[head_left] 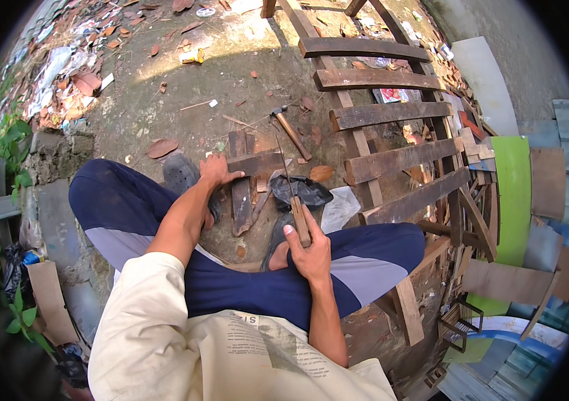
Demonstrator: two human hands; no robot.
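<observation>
My left hand (214, 170) presses down on one end of a short dark wooden plank (254, 162), thumb along its near edge. The plank lies across another board piece (240, 200) on the ground. My right hand (311, 252) is closed around the straight wooden handle of a saw (301, 224). Its thin blade is seen almost edge-on, pointing away from me beside the plank's right end; its teeth cannot be made out. A black plastic bag (303, 192) lies under the blade. Beyond it rests a hammer (291, 135) with a wooden handle.
A slatted wooden frame (388, 117) stands at the right, close to my right knee. Green and grey panels (511, 200) lean farther right. A low block wall (61, 157) and plants are at the left. Litter and dry leaves (162, 148) cover parts of the ground.
</observation>
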